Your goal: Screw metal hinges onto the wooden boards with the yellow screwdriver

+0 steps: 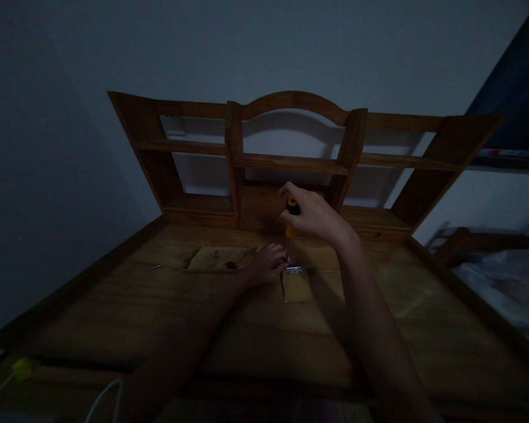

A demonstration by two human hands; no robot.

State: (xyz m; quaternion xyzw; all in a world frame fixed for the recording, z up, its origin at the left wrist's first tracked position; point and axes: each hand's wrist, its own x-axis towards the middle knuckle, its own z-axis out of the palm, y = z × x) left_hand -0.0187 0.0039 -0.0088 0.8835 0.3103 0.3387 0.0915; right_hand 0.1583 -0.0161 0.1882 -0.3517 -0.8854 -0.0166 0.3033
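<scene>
My right hand (pixel 314 215) grips the handle of a yellow and black screwdriver (pixel 291 231), held nearly upright with its shaft pointing down. The shaft's lower end meets a small silver metal piece (pixel 294 270), which looks like a hinge. That piece lies at the far edge of a small pale board (pixel 297 289) on the wooden desktop. Low beside it on the left is my left hand (pixel 267 265), fingers bent together, with the fingertips at the metal piece and the screwdriver's tip. Whatever they pinch is hidden.
Left of my hands a longer rough pale board (pixel 218 257) lies on the desktop (pixel 247 329). Further left is a thin metal rod (pixel 153 268). A wooden shelf unit (pixel 291 161) stands along the back. A white cable (pixel 108 388) and a yellow object (pixel 22 368) are at front left.
</scene>
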